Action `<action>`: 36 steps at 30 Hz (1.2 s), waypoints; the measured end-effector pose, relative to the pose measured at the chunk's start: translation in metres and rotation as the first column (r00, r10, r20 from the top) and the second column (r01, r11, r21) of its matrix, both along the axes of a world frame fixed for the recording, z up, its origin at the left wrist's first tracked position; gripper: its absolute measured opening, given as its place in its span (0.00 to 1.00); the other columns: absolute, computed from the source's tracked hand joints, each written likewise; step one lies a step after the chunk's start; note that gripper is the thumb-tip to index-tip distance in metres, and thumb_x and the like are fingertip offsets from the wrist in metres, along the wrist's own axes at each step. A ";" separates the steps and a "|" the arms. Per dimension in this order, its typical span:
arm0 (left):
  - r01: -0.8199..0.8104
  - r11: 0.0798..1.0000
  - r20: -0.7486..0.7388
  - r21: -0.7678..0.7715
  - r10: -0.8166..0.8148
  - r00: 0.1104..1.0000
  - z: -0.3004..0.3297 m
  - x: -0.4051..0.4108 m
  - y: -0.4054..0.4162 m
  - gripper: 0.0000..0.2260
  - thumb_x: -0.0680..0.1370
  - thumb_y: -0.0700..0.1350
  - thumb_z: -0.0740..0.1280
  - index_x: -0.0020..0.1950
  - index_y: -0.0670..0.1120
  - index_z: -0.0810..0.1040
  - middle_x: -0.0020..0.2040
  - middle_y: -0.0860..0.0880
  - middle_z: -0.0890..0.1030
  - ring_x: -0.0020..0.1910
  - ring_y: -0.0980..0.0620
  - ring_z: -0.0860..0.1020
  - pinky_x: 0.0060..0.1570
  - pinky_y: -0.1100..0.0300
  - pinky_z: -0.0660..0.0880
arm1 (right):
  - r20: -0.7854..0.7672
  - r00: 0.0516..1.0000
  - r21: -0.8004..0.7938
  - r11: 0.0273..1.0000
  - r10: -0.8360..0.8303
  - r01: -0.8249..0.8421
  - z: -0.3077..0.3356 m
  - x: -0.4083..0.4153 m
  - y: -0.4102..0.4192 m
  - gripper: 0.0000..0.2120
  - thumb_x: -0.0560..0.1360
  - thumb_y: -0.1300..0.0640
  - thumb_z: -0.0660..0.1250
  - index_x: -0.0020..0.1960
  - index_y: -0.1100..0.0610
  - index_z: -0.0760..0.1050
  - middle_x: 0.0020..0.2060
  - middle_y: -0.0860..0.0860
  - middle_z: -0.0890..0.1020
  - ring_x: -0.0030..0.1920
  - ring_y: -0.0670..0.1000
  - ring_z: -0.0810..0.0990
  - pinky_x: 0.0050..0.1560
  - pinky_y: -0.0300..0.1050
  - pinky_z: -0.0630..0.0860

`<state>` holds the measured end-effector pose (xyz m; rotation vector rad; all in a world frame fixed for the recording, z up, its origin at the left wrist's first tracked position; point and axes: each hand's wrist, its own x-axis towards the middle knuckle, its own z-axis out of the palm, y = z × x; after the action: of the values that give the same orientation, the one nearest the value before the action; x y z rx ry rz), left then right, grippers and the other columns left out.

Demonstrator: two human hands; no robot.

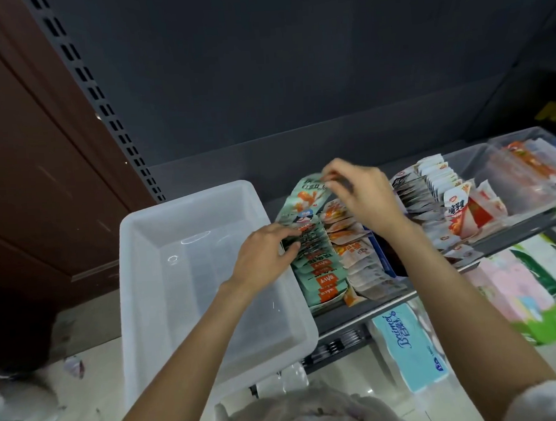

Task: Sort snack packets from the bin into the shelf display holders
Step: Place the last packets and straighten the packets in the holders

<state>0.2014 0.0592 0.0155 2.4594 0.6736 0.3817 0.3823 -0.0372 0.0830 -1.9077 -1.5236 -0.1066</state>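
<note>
A white translucent bin [185, 212] stands on the left end of the shelf, with nothing visible inside. Right of it runs a row of mint-green snack packets [319, 266] standing in a display holder. My left hand [266, 253] rests against the left side of that row, fingers curled onto the packets. My right hand [360, 189] pinches the top edge of one green packet [305, 199] at the back of the row. Beside it stand rows of orange-and-white packets [350, 248] and grey ones [419, 198].
Clear holders [527, 159] with white and red packets fill the shelf's right part. Below the shelf edge [358, 316] lie a blue tissue pack [408, 345] and pink and green packs [522, 293]. A perforated upright [100, 100] and a brown cabinet [23, 160] stand at left.
</note>
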 end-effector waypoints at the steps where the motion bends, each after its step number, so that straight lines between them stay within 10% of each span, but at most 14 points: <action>1: 0.002 1.000 -0.006 0.003 -0.002 1.000 0.000 0.000 0.000 0.13 0.77 0.48 0.66 0.61 0.50 0.79 0.60 0.52 0.79 0.57 0.53 0.76 0.55 0.61 0.71 | 0.107 0.994 -0.038 0.999 0.023 -0.019 -0.004 0.000 0.004 0.04 0.76 0.59 0.65 0.50 0.55 0.75 0.41 0.45 0.81 0.39 0.50 0.80 0.35 0.44 0.73; 7: -0.012 1.000 -0.009 0.027 0.013 1.000 -0.003 0.000 -0.003 0.12 0.77 0.45 0.66 0.60 0.50 0.79 0.57 0.51 0.80 0.53 0.51 0.78 0.54 0.57 0.74 | 0.401 0.895 -0.331 0.942 0.196 -0.058 -0.031 -0.010 0.024 0.08 0.69 0.64 0.71 0.45 0.54 0.79 0.36 0.51 0.83 0.45 0.57 0.80 0.41 0.46 0.68; 20: -0.077 0.995 0.039 0.065 0.074 0.996 -0.007 0.003 -0.001 0.10 0.77 0.42 0.66 0.56 0.51 0.81 0.53 0.52 0.82 0.46 0.51 0.79 0.44 0.58 0.74 | 0.547 0.779 -0.616 0.777 0.305 0.129 -0.031 -0.033 0.046 0.12 0.78 0.61 0.59 0.53 0.49 0.78 0.43 0.49 0.83 0.46 0.52 0.74 0.56 0.43 0.58; 27: -0.107 0.994 0.105 0.037 0.102 0.989 0.014 0.000 -0.009 0.11 0.76 0.51 0.66 0.58 0.55 0.79 0.52 0.56 0.80 0.50 0.57 0.78 0.46 0.58 0.75 | 0.223 0.974 -0.210 0.978 0.045 0.003 -0.036 -0.023 -0.002 0.13 0.74 0.59 0.68 0.58 0.55 0.79 0.50 0.52 0.84 0.50 0.54 0.81 0.60 0.52 0.72; 31: -0.060 0.997 0.360 -0.044 0.071 0.930 0.051 0.013 -0.025 0.11 0.75 0.54 0.64 0.56 0.55 0.77 0.44 0.60 0.79 0.44 0.62 0.77 0.45 0.65 0.75 | 0.048 0.995 -0.069 0.994 -0.086 0.089 -0.012 -0.007 -0.065 0.13 0.77 0.57 0.64 0.61 0.53 0.77 0.49 0.49 0.84 0.43 0.48 0.83 0.44 0.48 0.80; 36: 0.023 0.999 0.388 -0.039 -0.006 0.922 0.068 0.068 -0.058 0.08 0.75 0.49 0.67 0.53 0.53 0.77 0.42 0.61 0.78 0.44 0.61 0.76 0.45 0.61 0.74 | -0.032 0.968 -0.005 0.969 -0.248 0.248 -0.005 0.071 -0.129 0.12 0.75 0.63 0.68 0.58 0.56 0.79 0.46 0.43 0.82 0.42 0.41 0.81 0.47 0.36 0.76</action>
<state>0.2695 0.0012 0.0831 2.2506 0.4870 0.8135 0.4528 -0.1659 0.0781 -2.0835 -1.2577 -0.1855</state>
